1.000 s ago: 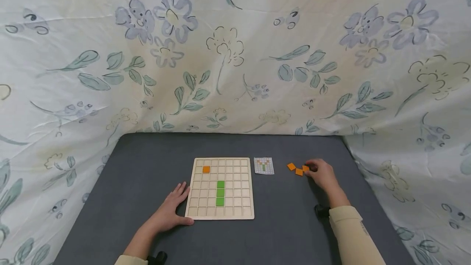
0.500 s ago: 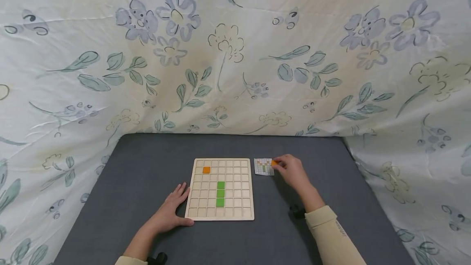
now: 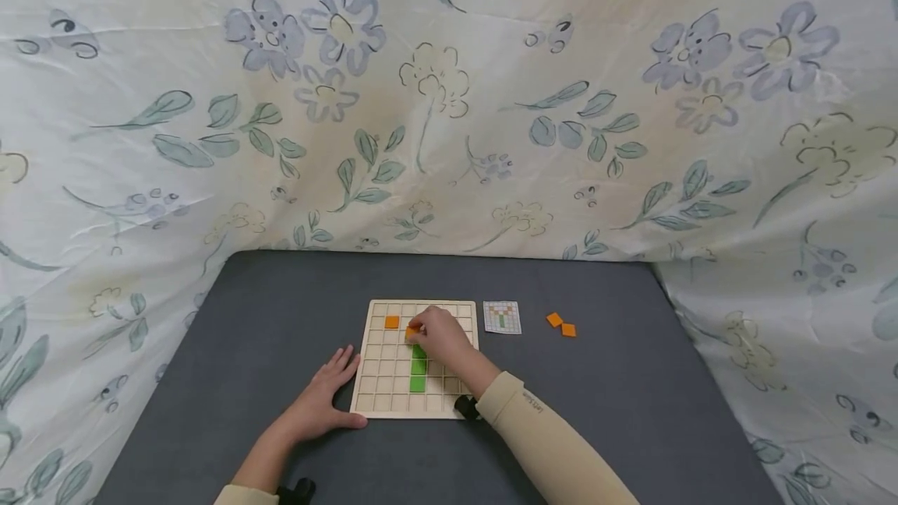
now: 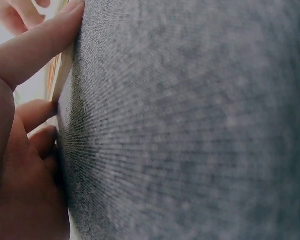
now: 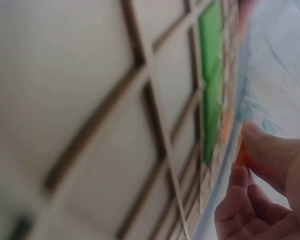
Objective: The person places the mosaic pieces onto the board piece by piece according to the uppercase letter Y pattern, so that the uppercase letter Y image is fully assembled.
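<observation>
A wooden grid board (image 3: 382, 404) lies on the dark table, with three green tiles (image 3: 418, 368) in a column and one orange tile (image 3: 392, 322) near its upper left. Over the board, my right hand (image 3: 443, 337) pinches another orange tile (image 3: 411, 331) between thumb and fingers, just above the top green tile. The right wrist view shows this held tile (image 5: 241, 152) tilted on edge at the fingertips. My left hand (image 3: 324, 397) rests spread along the board's left edge, the thumb at its lower left corner. In the left wrist view, its thumb (image 4: 40, 42) touches the board's side.
Right of the board lies a small printed card (image 3: 502, 318) with a coloured grid pattern. Farther right are two loose orange tiles (image 3: 568, 330) close together. A floral cloth (image 3: 449, 139) hangs behind and beside the grey table (image 3: 617, 427).
My right hand has picked up an orange tile from the loose pile and carried it left, past the card, to over the board. The left hand has stayed in place.
</observation>
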The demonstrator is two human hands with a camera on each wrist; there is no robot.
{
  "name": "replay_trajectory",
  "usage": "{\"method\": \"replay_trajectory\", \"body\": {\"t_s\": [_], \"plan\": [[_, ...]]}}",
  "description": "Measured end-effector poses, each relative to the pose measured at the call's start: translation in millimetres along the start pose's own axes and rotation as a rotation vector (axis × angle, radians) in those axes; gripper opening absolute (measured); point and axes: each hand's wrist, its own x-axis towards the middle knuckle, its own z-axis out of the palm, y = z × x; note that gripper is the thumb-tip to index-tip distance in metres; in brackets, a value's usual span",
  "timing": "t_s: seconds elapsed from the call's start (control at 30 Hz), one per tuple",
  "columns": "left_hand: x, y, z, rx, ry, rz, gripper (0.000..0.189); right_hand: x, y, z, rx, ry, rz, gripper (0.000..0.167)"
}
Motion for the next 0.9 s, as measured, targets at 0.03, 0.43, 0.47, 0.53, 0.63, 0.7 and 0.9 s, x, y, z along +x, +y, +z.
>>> {"method": "replay_trajectory", "body": {"t_s": [0.03, 0.43, 0.47, 0.53, 0.63, 0.7, 0.9], "plan": [[0.3, 0.0, 0.4, 0.002, 0.001, 0.001, 0.116, 1.9, -2, 4, -0.015, -0.008, 0.008, 0.024], [-1.3, -3.1, 3.7, 0.011, 0.014, 0.007, 0.117, 12.9, -22, 16, -0.169, -0.037, 0.028, 0.023], [-1.4, -2.8, 3.3, 0.01, 0.015, 0.007, 0.117, 11.7, -23, 14, -0.152, -0.027, 0.035, 0.024], [-1.4, -2.0, 2.5, 0.005, 0.015, 0.009, 0.117, 7.7, -24, 7, -0.108, 0.003, 0.043, 0.025], [-1.4, -0.8, 1.5, 0.005, 0.014, 0.009, 0.116, -2.3, -20, -6, 0.018, 0.078, 0.052, 0.028], [-1.5, -0.3, 1.3, 0.005, 0.01, 0.004, 0.116, -11.0, -13, -16, 0.093, 0.153, 0.055, 0.028], [-0.5, 0.7, 2.6, 0.001, 0.012, -0.009, 0.116, -42.8, 22, -44, 0.215, 0.35, 0.121, 0.027]]}}
